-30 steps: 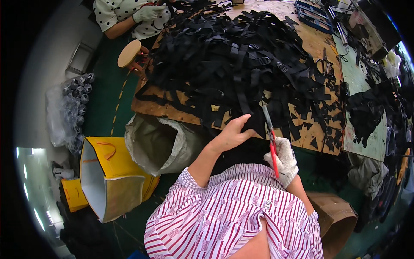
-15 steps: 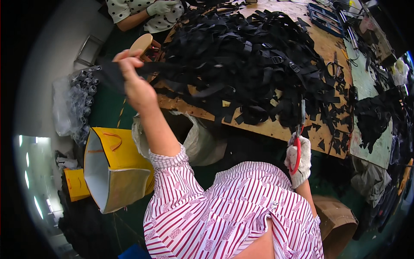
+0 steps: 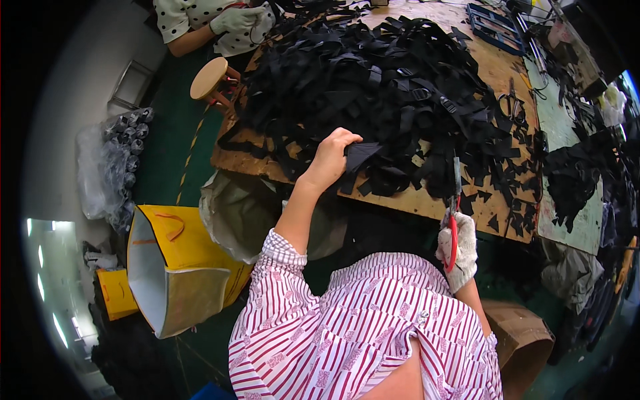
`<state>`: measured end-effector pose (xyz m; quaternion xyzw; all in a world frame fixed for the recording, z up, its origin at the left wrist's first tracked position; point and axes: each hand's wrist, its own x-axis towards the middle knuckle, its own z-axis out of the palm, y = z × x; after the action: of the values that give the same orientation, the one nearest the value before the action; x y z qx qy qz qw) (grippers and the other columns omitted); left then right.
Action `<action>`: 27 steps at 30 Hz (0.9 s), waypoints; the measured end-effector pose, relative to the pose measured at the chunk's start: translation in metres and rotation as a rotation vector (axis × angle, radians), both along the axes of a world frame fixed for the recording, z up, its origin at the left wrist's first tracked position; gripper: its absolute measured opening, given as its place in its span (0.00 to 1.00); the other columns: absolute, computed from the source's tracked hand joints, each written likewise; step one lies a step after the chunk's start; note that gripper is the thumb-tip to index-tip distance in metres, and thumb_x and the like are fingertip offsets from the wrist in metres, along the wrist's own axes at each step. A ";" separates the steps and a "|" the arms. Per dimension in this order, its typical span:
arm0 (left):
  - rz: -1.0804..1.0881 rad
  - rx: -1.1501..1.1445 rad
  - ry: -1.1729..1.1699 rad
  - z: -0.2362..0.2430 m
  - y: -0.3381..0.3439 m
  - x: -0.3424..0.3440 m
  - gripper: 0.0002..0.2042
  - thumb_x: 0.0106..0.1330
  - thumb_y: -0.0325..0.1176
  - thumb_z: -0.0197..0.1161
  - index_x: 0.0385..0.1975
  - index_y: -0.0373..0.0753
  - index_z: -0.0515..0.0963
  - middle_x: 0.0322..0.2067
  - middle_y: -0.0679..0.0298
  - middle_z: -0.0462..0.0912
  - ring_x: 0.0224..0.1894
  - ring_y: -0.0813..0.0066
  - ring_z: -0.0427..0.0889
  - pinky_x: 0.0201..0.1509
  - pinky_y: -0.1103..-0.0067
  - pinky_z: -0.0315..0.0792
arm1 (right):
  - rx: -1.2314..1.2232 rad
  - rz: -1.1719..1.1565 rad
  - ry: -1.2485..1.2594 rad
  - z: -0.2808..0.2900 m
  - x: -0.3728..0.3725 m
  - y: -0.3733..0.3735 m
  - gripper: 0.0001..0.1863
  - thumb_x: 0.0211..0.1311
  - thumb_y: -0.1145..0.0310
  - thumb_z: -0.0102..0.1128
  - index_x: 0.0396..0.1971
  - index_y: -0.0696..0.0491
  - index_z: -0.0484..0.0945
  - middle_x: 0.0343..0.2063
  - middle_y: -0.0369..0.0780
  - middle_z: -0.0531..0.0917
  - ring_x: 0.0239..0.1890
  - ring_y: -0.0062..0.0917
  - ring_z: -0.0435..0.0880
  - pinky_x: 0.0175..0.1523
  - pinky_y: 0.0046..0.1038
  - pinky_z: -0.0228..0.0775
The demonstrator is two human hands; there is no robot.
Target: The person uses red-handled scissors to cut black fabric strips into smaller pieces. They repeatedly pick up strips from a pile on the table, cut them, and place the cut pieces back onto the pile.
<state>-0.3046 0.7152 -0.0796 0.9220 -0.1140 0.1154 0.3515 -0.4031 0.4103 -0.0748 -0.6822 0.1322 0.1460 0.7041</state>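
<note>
Holding black fabric (image 3: 362, 155), left hand (image 3: 331, 159); scissors (image 3: 454, 237), gloved right hand (image 3: 465, 245).

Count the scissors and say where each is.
2 clearly visible: red-handled scissors in the right hand, and dark-handled scissors lying on the table toward its right edge. More may be hidden, and the co-worker's red item is unclear.

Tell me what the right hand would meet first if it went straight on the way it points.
Probably the heap of black straps: the scissors in the gloved right hand point that way, tips first, though their height above it is unclear.
</note>
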 end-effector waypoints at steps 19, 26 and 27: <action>0.020 -0.403 0.131 -0.016 0.017 0.017 0.20 0.58 0.31 0.66 0.51 0.37 0.73 0.32 0.60 0.82 0.33 0.83 0.76 0.39 0.82 0.71 | 0.010 0.065 -0.040 -0.006 -0.002 0.000 0.15 0.53 0.74 0.50 0.42 0.55 0.62 0.24 0.35 0.70 0.11 0.16 0.66 0.16 0.16 0.61; 0.478 -0.516 -0.086 0.002 0.045 0.022 0.08 0.64 0.32 0.59 0.31 0.32 0.76 0.23 0.67 0.80 0.27 0.84 0.78 0.32 0.86 0.69 | -0.004 0.070 -0.050 -0.009 -0.003 0.001 0.16 0.52 0.75 0.50 0.42 0.54 0.62 0.23 0.36 0.69 0.11 0.16 0.66 0.16 0.16 0.63; 0.450 -0.524 -0.083 0.004 0.042 0.016 0.08 0.65 0.32 0.59 0.30 0.32 0.76 0.23 0.68 0.80 0.26 0.84 0.78 0.31 0.86 0.69 | -0.014 0.068 -0.044 -0.010 -0.002 0.001 0.16 0.52 0.75 0.50 0.42 0.54 0.62 0.23 0.36 0.69 0.11 0.16 0.66 0.16 0.16 0.63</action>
<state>-0.2884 0.7570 -0.0753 0.7971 0.1113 0.2526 0.5370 -0.4056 0.4115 -0.0849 -0.6942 0.0942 0.1538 0.6968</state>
